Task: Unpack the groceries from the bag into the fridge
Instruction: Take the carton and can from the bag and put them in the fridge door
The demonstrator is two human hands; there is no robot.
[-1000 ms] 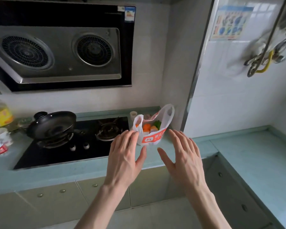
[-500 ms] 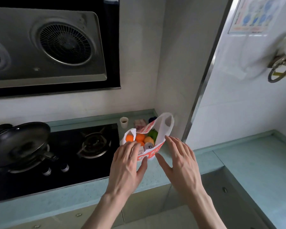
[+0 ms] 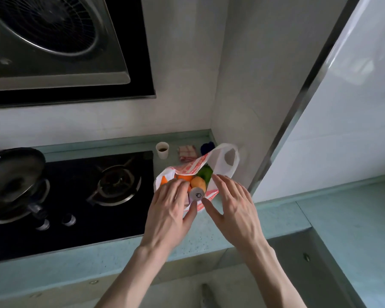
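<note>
Both hands spread at the bag (image 3: 228,161) on the tabletop (image 3: 209,232): left hand (image 3: 172,210) at its 8 o'clock, right hand (image 3: 233,205) at 5. The can (image 3: 196,195) stands upright between the thumbs, about equally near both, nothing gripped yet.

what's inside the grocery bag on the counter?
In the bag: a can with its top facing up, orange produce, a yellow-orange piece and something green. The left hand and the bag's walls hide anything lower.
</note>
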